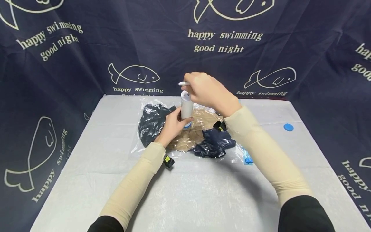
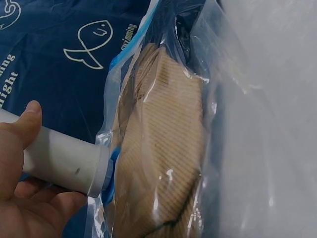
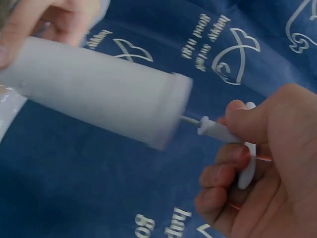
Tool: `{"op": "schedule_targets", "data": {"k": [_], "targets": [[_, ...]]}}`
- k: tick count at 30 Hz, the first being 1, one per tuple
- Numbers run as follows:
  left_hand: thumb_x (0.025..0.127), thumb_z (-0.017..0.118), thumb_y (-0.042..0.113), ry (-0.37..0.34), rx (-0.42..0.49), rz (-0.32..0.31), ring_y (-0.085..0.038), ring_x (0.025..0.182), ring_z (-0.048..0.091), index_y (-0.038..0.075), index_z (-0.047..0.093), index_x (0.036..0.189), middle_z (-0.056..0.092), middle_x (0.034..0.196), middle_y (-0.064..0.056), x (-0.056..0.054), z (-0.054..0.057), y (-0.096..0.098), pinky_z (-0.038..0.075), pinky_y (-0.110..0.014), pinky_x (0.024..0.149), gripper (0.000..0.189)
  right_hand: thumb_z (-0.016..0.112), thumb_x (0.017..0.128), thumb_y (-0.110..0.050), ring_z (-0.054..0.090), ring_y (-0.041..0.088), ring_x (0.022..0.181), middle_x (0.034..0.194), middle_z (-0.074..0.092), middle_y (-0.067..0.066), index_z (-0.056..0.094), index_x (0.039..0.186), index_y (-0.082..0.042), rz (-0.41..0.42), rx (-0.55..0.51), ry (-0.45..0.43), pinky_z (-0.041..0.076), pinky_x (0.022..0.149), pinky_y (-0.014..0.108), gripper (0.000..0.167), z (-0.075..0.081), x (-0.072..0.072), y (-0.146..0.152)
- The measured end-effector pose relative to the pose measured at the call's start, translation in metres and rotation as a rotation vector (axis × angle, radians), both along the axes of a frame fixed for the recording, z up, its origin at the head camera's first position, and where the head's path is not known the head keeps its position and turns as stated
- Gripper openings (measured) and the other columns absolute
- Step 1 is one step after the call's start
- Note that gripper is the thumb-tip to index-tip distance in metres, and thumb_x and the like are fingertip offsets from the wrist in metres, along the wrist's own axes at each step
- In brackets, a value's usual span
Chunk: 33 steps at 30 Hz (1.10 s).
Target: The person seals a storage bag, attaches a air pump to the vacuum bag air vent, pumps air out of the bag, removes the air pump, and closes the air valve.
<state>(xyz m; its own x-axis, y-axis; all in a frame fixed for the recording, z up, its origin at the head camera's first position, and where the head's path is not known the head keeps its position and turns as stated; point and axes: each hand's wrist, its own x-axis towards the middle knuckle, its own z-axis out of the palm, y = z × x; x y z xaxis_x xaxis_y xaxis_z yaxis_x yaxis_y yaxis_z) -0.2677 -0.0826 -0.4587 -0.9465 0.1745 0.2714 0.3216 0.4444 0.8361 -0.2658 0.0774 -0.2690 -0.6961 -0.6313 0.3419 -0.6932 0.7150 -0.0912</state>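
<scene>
A white hand pump (image 1: 186, 108) stands upright on the blue valve (image 2: 111, 173) of a clear plastic storage bag (image 1: 135, 151). My left hand (image 1: 172, 125) grips the lower part of the pump's cylinder, thumb on one side and fingers on the other. Above it, my right hand (image 1: 205, 90) holds the white T-shaped handle (image 3: 247, 144) with curled fingers. A short length of thin metal rod (image 3: 190, 120) shows between handle and cylinder. Inside the bag lie a black garment (image 1: 152, 125), a tan ribbed garment (image 2: 163, 139) and a dark navy garment (image 1: 213, 141).
A round blue cap (image 1: 288, 127) lies on the right side of the white-covered table (image 1: 203, 199). Near the bag's right edge is a blue printed patch (image 1: 247, 157). Dark blue fabric (image 1: 174, 42) with fish drawings hangs behind and at both sides.
</scene>
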Motion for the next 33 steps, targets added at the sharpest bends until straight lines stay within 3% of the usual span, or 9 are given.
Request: {"op": "schedule_targets", "data": {"k": [9,12,18,21,24,33], "targets": [[0.089,0.083,0.027,-0.001,0.023,0.009,-0.027,0.103,0.072,0.008,0.065,0.127,0.073,0.118,-0.016,0.000,0.001,0.000,0.060,-0.042,0.090,0.046,0.061,0.103,-0.014,0.061,0.033,0.082,0.091,0.062,0.018,0.060,0.100,0.005,0.116,-0.213,0.265,0.056,0.078,0.043,0.019,0.040,0.005,0.005],[0.089,0.083,0.027,-0.008,0.023,0.009,-0.027,0.106,0.072,0.008,0.065,0.128,0.073,0.120,-0.016,0.000,0.000,0.000,0.060,-0.042,0.092,0.047,0.058,0.105,-0.016,0.059,0.034,0.085,0.095,0.062,0.021,0.061,0.105,0.008,0.143,-0.279,0.352,0.054,0.081,0.043,0.025,0.055,0.006,0.007],[0.089,0.083,0.028,-0.010,0.024,0.011,-0.028,0.108,0.072,0.008,0.065,0.128,0.073,0.121,-0.016,-0.001,0.000,0.000,0.060,-0.042,0.093,0.047,0.047,0.109,-0.030,0.054,0.032,0.084,0.096,0.059,0.023,0.063,0.107,0.008,0.217,-0.375,0.510,0.046,0.074,0.037,0.041,0.075,0.006,0.007],[0.089,0.083,0.028,-0.005,0.028,0.013,-0.028,0.108,0.072,0.008,0.065,0.127,0.072,0.122,-0.016,-0.001,0.001,0.000,0.060,-0.043,0.093,0.047,0.048,0.109,-0.027,0.054,0.032,0.083,0.094,0.060,0.023,0.063,0.105,0.008,0.216,-0.372,0.508,0.045,0.073,0.037,0.038,0.078,0.007,0.007],[0.089,0.083,0.027,-0.002,0.030,0.008,-0.029,0.108,0.072,0.008,0.064,0.128,0.072,0.122,-0.017,-0.001,0.001,0.000,0.060,-0.044,0.093,0.047,0.050,0.108,-0.019,0.054,0.032,0.083,0.092,0.060,0.022,0.062,0.103,0.008,0.182,-0.350,0.449,0.045,0.074,0.038,0.030,0.077,0.009,0.006],[0.089,0.083,0.026,0.000,0.028,0.007,-0.027,0.107,0.072,0.010,0.065,0.128,0.073,0.121,-0.016,0.000,-0.001,0.001,0.060,-0.044,0.092,0.046,0.053,0.105,-0.012,0.056,0.030,0.081,0.088,0.060,0.015,0.060,0.102,0.004,0.127,-0.232,0.283,0.050,0.078,0.042,0.017,0.057,0.012,0.003]]}}
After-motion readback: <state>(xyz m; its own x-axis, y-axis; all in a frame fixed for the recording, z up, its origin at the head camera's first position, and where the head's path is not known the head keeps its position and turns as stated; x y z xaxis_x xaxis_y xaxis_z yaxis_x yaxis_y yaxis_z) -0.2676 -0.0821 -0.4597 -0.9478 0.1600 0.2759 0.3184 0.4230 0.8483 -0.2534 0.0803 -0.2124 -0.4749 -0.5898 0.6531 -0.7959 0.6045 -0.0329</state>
